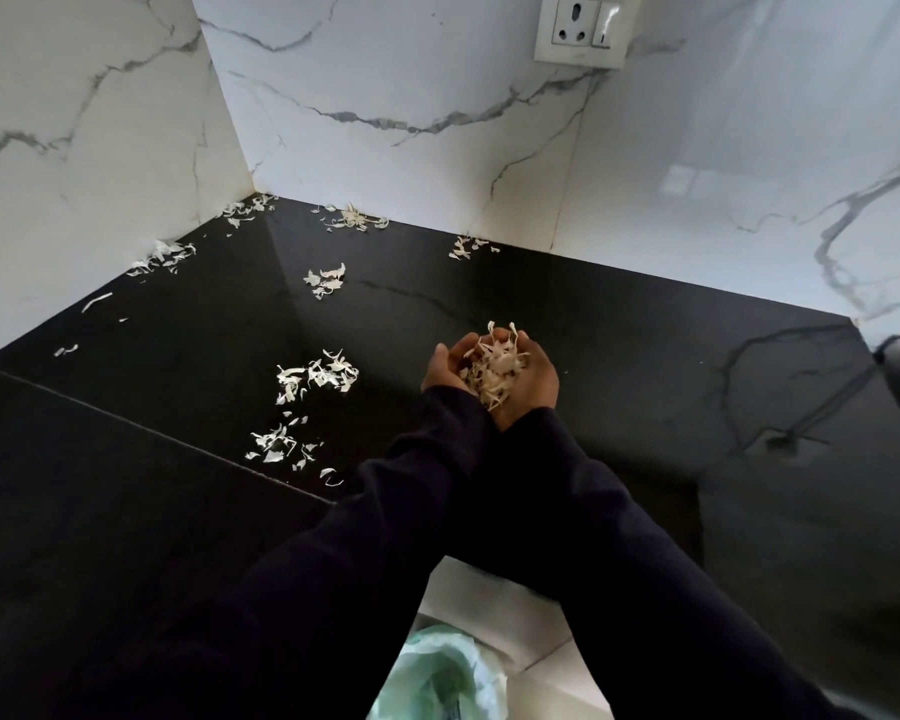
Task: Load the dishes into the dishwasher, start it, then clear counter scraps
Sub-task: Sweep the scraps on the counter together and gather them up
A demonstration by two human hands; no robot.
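Note:
My left hand (444, 365) and my right hand (536, 383) are cupped side by side above the black counter (619, 356). Together they hold a heap of pale, papery scraps (493, 372), and their fingers curl up round it. Dark sleeves cover both arms. More scraps lie loose on the counter to the left: one pile (319, 375) beside my left hand, another (277, 445) nearer me, and a small one (326, 280) farther back. Others lie along the marble walls (355, 218) (468, 246) (163, 256).
A bin lined with a pale green bag (437, 678) stands on the floor below the counter's front edge, between my arms. White marble walls (385, 70) meet in a corner at the back left. A wall socket (583, 28) sits high on the back wall.

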